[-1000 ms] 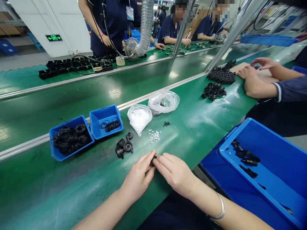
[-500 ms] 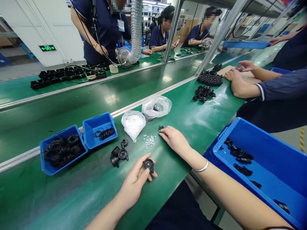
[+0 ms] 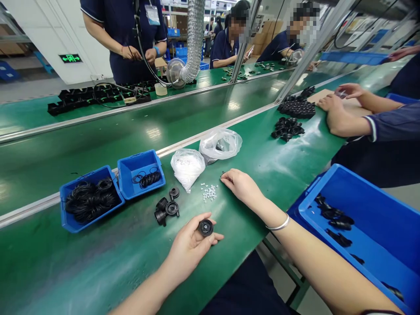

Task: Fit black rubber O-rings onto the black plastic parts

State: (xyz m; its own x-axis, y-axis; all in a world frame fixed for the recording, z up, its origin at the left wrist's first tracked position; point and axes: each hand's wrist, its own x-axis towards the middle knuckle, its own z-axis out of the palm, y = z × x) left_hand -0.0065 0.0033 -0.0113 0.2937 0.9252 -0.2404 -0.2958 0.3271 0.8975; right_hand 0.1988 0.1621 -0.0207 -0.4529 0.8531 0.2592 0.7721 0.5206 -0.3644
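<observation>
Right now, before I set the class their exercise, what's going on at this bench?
A seated person holds a round black part in their left hand. Their right hand rests on the green bench beside a small heap of white pieces. More black parts lie close by, near two blue bins of black rings. Further along, another person's hands are at a cardboard sheet.
</observation>
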